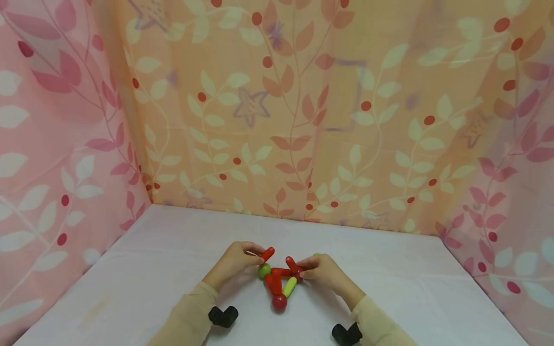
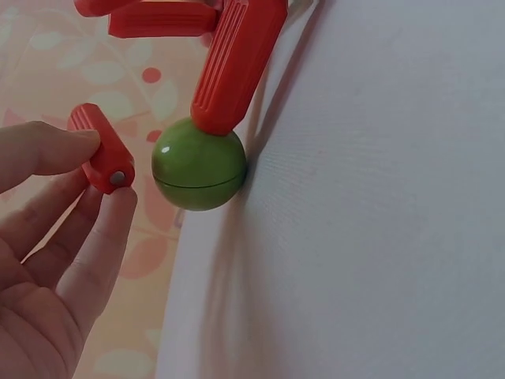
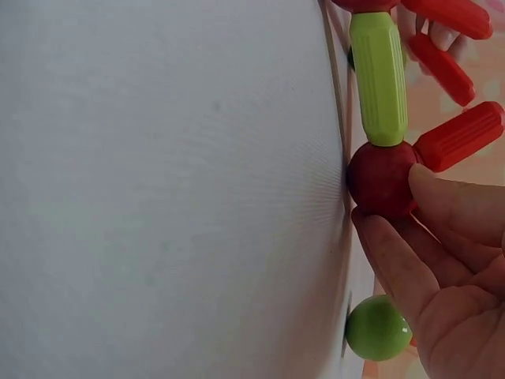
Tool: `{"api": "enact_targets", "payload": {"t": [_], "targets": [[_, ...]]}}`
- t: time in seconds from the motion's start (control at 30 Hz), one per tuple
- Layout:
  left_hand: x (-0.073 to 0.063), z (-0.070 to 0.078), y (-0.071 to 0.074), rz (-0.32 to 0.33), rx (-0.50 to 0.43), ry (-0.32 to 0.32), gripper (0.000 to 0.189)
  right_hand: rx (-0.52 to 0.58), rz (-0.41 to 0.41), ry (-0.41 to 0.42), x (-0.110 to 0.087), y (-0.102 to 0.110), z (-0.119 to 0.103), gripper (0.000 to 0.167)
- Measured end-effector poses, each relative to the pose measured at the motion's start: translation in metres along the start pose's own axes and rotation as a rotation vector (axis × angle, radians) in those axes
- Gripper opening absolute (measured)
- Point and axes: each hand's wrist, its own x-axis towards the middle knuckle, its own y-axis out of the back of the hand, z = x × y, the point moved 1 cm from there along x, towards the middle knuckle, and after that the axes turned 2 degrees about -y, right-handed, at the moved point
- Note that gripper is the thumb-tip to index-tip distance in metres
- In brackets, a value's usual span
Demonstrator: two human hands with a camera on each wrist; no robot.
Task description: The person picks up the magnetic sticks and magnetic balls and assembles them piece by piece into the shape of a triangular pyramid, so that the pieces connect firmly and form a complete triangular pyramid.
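Observation:
My left hand pinches a red ribbed rod between thumb and fingers, a metal tip visible at its end. Just beside that rod, apart from it in the left wrist view, sits a green ball with another red rod attached. On the table, rods and balls join into a triangular frame; a red ball forms its near corner. With thumb and fingers my right hand grips the dark red ball at the right corner. From this ball extend a lime-green rod and an upward-slanting red rod.
A separate green ball lies beyond my right hand, mostly hidden in the head view. White cloth covers the table. Leaf-patterned curtains stand at the back and both sides. Black devices sit at both wrists.

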Motion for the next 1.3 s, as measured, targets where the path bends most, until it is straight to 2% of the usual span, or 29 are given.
{"api": "enact_targets", "payload": {"t": [0.2, 0.4, 0.6, 0.73, 0.83, 1.03, 1.3], "targets": [[0.002, -0.001, -0.005, -0.047, 0.021, -0.025, 0.027, -0.011, -0.066, 0.053, 0.002, 0.005, 0.002, 0.027], [0.000, -0.002, -0.002, -0.132, 0.035, -0.046, 0.023, -0.016, -0.112, 0.096, 0.006, 0.006, 0.000, 0.026], [-0.001, 0.001, 0.004, -0.176, 0.061, -0.098, 0.025, -0.062, -0.120, 0.074, 0.010, 0.005, -0.003, 0.024], [-0.001, 0.000, 0.003, -0.212, 0.048, -0.078, 0.027, -0.065, -0.126, 0.067, 0.012, 0.006, -0.002, 0.024], [0.000, -0.001, 0.001, -0.218, 0.057, -0.068, 0.027, -0.068, -0.137, 0.085, 0.013, 0.006, -0.001, 0.025], [0.001, -0.004, 0.000, -0.217, 0.068, -0.093, 0.030, -0.089, -0.148, 0.128, 0.014, 0.008, 0.000, 0.025], [0.003, -0.007, 0.001, -0.233, 0.055, -0.122, 0.030, -0.074, -0.181, 0.107, 0.016, 0.009, -0.002, 0.025]]}}
